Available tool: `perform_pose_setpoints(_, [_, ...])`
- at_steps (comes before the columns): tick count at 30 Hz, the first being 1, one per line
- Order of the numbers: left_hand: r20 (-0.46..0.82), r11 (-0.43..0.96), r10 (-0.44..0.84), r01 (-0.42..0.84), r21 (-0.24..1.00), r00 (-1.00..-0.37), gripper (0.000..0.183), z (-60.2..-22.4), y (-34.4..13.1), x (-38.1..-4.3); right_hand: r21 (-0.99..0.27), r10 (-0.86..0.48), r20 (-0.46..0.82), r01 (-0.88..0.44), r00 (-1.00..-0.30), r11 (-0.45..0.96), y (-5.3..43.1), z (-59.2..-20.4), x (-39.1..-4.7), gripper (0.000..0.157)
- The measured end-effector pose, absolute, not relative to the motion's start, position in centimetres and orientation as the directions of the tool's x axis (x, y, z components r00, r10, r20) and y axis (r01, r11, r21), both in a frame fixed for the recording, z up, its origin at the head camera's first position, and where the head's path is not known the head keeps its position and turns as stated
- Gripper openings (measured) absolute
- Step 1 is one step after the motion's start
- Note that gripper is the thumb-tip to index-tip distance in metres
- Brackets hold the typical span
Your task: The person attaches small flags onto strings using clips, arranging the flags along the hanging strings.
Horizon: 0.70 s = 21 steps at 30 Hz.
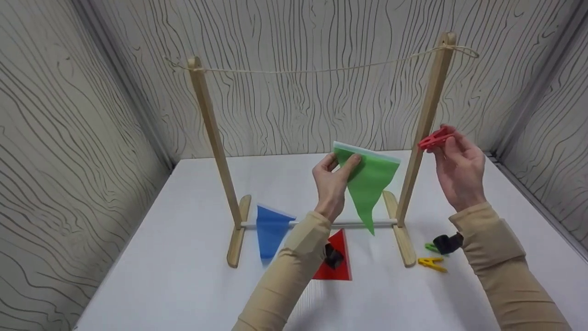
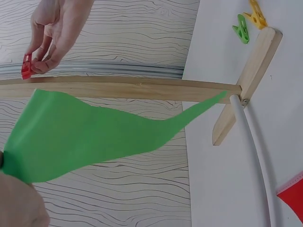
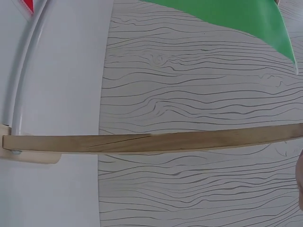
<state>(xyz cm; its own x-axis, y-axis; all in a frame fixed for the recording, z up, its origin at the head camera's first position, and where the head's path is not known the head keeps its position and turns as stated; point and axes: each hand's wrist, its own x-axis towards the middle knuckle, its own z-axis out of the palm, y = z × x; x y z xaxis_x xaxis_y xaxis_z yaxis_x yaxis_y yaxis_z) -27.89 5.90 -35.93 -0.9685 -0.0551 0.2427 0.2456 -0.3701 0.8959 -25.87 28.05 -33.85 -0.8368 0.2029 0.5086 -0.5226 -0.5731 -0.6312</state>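
Observation:
My left hand (image 1: 334,184) pinches a green triangular pennant (image 1: 371,179) near its pale top edge, thumb in front. The pennant hangs point down, below the string (image 1: 285,71) and apart from it. To the right, my right hand (image 1: 461,170) holds a red clothespin (image 1: 435,139) between thumb and fingers, in front of the right post. In the left wrist view the same red clothespin (image 2: 27,66) shows at the fingertips. Only a sliver of the right hand (image 3: 299,179) enters the right wrist view, and its clothespin is out of sight there.
Two wooden posts (image 1: 213,142) carry the string; a white rod (image 1: 358,224) joins their feet. On the white table (image 1: 183,257) lie a blue pennant (image 1: 272,232), a red pennant (image 1: 342,266) partly behind the left sleeve, a yellow clothespin (image 1: 432,264) and a green clothespin (image 2: 241,29).

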Motion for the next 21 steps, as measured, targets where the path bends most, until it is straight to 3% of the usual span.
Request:
perform_pose_setpoints(8, [0.282,-0.348,-0.026,0.273,0.897,-0.959,0.032,-34.1,5.5,-27.7,-0.608,0.264,0.590,-0.635,-0.763,-0.477,27.6,-31.5,-26.0,0.026])
perform_pose_setpoints(17, [0.304,-0.372,-0.003,0.283,0.884,-0.953,0.030,-31.7,5.3,-27.9,-0.471,0.333,0.649,-0.705,-0.684,-0.531,26.9,-28.4,-26.9,0.024])
perform_pose_setpoints(21, [0.300,-0.377,-0.013,0.283,0.882,-0.954,0.030,-30.6,5.4,-28.0,-0.464,0.343,0.678,-0.741,-0.650,-0.486,26.8,-27.1,-27.1,0.026])
